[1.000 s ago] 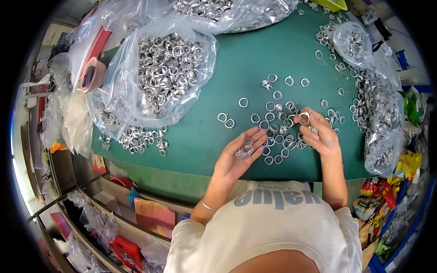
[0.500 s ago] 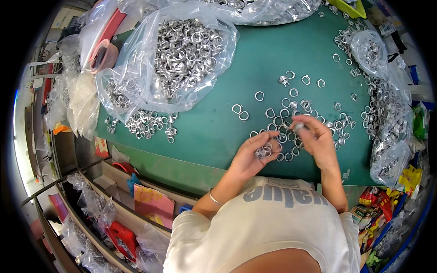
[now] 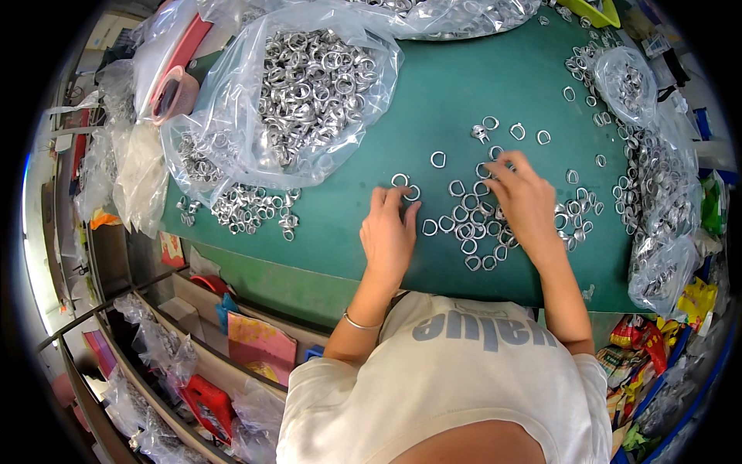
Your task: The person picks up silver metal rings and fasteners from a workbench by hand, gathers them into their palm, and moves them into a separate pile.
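My left hand [image 3: 389, 236], palm down and curled, has its thumb and fingertips closed about a silvery metal ring [image 3: 414, 193]. Another ring [image 3: 399, 179] lies just beyond these fingers. The inside of this palm is hidden from view. On the right, my right hand [image 3: 524, 203] reaches over the scattered metal rings [image 3: 466, 230], its fingers bent and apart, tips at a ring [image 3: 483, 170] on the far side of the group. Nothing shows between those fingers. Farther off lie a few single rings and a small silvery piece with prongs [image 3: 480, 134].
The green table [image 3: 440, 85] carries a large clear bag of metal rings [image 3: 317, 93] at far left, with a ring heap [image 3: 249, 210] before it. Bags and loose rings [image 3: 657, 185] line the right edge. A pink basket [image 3: 176, 94] stands at left, a yellow tray [image 3: 597, 11] at far right.
My left hand has turned palm down and moved left to the separate rings; the rings seen in its palm are out of sight. My right hand has moved away from it, farther up the table.
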The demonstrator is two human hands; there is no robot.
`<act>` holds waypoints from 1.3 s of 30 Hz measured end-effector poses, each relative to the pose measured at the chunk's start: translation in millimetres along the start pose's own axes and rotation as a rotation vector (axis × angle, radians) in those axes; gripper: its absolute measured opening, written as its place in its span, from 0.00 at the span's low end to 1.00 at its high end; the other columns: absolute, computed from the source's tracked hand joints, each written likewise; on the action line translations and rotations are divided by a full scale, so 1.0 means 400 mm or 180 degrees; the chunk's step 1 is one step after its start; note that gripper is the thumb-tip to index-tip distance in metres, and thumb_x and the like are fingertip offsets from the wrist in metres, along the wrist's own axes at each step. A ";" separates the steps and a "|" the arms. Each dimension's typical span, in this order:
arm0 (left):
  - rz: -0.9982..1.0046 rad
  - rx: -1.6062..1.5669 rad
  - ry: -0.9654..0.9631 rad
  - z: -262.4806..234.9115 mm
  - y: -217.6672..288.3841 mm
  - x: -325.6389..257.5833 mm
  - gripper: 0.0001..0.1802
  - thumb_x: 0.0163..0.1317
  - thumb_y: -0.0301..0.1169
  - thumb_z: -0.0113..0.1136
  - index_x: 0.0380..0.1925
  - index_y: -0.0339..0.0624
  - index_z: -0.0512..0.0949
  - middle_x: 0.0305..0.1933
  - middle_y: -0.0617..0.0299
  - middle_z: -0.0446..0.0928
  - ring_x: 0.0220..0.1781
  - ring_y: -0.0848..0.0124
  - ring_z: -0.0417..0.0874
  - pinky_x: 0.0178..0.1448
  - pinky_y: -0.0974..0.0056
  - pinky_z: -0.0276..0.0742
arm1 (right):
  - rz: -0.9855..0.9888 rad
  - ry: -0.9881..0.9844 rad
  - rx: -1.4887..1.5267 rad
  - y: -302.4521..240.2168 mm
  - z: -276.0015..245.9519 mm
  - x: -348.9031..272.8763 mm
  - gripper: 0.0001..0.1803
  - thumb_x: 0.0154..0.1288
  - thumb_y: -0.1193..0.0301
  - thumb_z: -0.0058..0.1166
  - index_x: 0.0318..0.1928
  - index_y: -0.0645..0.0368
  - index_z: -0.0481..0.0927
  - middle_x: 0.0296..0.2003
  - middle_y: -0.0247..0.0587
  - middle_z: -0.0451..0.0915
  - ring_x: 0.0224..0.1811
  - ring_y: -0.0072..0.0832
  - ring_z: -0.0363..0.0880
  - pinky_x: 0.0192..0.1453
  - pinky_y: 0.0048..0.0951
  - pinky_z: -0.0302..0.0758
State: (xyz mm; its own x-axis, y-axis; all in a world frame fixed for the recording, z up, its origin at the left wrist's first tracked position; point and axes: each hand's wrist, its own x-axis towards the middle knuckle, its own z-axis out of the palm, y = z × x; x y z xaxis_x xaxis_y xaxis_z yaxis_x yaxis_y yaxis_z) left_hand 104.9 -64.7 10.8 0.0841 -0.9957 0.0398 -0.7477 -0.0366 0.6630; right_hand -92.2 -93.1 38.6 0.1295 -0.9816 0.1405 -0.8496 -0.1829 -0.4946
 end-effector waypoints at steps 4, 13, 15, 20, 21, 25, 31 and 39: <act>0.0034 -0.0098 -0.0127 0.002 -0.002 0.000 0.09 0.52 0.28 0.61 0.34 0.43 0.75 0.31 0.58 0.70 0.23 0.57 0.75 0.27 0.58 0.70 | 0.0003 -0.0095 0.0222 0.020 0.010 0.017 0.03 0.51 0.75 0.57 0.27 0.63 0.78 0.34 0.39 0.73 0.24 0.40 0.75 0.27 0.36 0.69; -0.2296 -0.4713 -0.2240 -0.039 0.071 -0.011 0.14 0.63 0.37 0.53 0.40 0.36 0.76 0.28 0.62 0.74 0.22 0.77 0.71 0.20 0.75 0.62 | 0.0348 -0.1145 0.2549 -0.033 -0.052 -0.059 0.04 0.53 0.78 0.57 0.32 0.64 0.79 0.34 0.34 0.74 0.33 0.21 0.71 0.34 0.22 0.67; -0.2681 -0.4812 -0.2673 -0.018 0.057 -0.024 0.16 0.65 0.40 0.49 0.36 0.37 0.77 0.25 0.60 0.75 0.22 0.76 0.72 0.20 0.74 0.63 | 0.0096 -0.0804 0.2205 -0.043 -0.044 -0.055 0.06 0.52 0.79 0.57 0.33 0.62 0.80 0.34 0.36 0.75 0.31 0.23 0.72 0.31 0.22 0.68; -0.2409 -0.5210 -0.3113 -0.001 0.006 -0.070 0.12 0.64 0.34 0.50 0.33 0.37 0.77 0.27 0.61 0.76 0.25 0.76 0.75 0.24 0.72 0.68 | -0.0026 -0.0149 0.0360 -0.010 -0.018 -0.025 0.08 0.54 0.76 0.55 0.37 0.57 0.80 0.44 0.34 0.74 0.23 0.32 0.77 0.25 0.30 0.72; -0.2353 -0.5142 -0.3118 -0.003 0.007 -0.074 0.11 0.64 0.33 0.50 0.34 0.37 0.77 0.28 0.62 0.76 0.26 0.76 0.76 0.24 0.72 0.68 | -0.0229 -0.0212 -0.0100 -0.008 -0.008 -0.024 0.08 0.54 0.75 0.55 0.37 0.56 0.80 0.46 0.34 0.74 0.23 0.33 0.78 0.24 0.31 0.72; -0.1873 -0.4452 -0.2041 -0.028 0.042 -0.067 0.09 0.62 0.27 0.51 0.39 0.36 0.75 0.34 0.63 0.74 0.26 0.78 0.69 0.24 0.75 0.62 | -0.0084 -0.0120 -0.0429 0.021 0.017 -0.029 0.06 0.54 0.73 0.54 0.34 0.55 0.79 0.49 0.31 0.73 0.22 0.36 0.78 0.24 0.35 0.73; -0.1995 -0.4519 -0.1573 -0.028 0.004 -0.052 0.12 0.61 0.24 0.50 0.44 0.35 0.74 0.31 0.66 0.74 0.26 0.81 0.67 0.25 0.77 0.60 | -0.0003 -0.0010 0.0267 -0.010 -0.015 -0.047 0.04 0.54 0.73 0.56 0.31 0.58 0.78 0.38 0.34 0.74 0.20 0.36 0.76 0.24 0.35 0.71; -0.1276 -0.3469 -0.2053 -0.028 0.027 -0.039 0.17 0.65 0.36 0.48 0.48 0.36 0.73 0.27 0.63 0.75 0.24 0.75 0.73 0.27 0.73 0.69 | 0.0276 -0.0355 0.1235 0.001 -0.020 -0.035 0.04 0.51 0.76 0.59 0.29 0.62 0.78 0.34 0.35 0.75 0.20 0.29 0.73 0.24 0.30 0.68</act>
State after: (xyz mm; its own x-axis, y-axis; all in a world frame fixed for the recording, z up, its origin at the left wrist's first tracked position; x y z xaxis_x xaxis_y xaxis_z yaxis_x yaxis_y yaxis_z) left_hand 103.0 -48.8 25.9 -0.3784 -0.8052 -0.4565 0.1878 -0.5497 0.8139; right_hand -98.6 -79.1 43.4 0.1387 -0.9903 0.0008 -0.6067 -0.0856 -0.7903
